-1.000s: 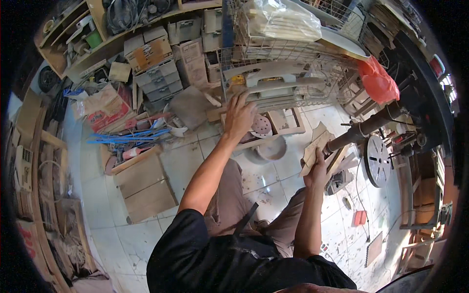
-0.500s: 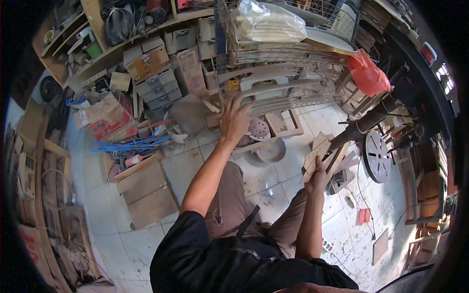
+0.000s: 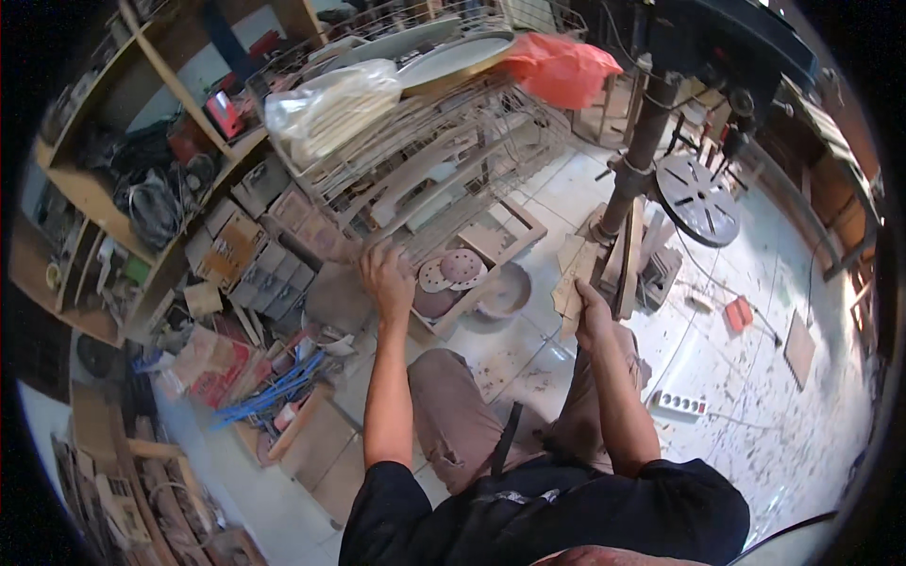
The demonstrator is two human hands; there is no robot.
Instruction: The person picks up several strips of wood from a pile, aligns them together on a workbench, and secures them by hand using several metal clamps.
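Note:
My left hand [image 3: 385, 274] reaches forward to the near lower corner of the wire rack [image 3: 491, 141], fingers apart and bent, their tips hard to make out against the rack. Just right of it, round sanding discs [image 3: 462, 267] lie in a shallow wooden box [image 3: 460, 309]. In my right hand [image 3: 595, 316] is a thin, flat wooden piece [image 3: 569, 278] with a jagged outline, pinched at its near end above my right knee. Several wood strips [image 3: 630, 255] stand just beyond that hand, beside the drill press column [image 3: 628, 184].
A round bowl [image 3: 505, 291] sits on the tiled floor beyond my knees. The slotted round drill press table [image 3: 698, 200] juts out at right. A white power strip [image 3: 681, 403] and its cable lie on the floor. Plastic drawers [image 3: 274, 283] and clutter stand at left.
My view has turned toward the right, so the rack and shelves appear farther left and tilted. My left hand stays by the rack's corner; my right still holds the wooden piece.

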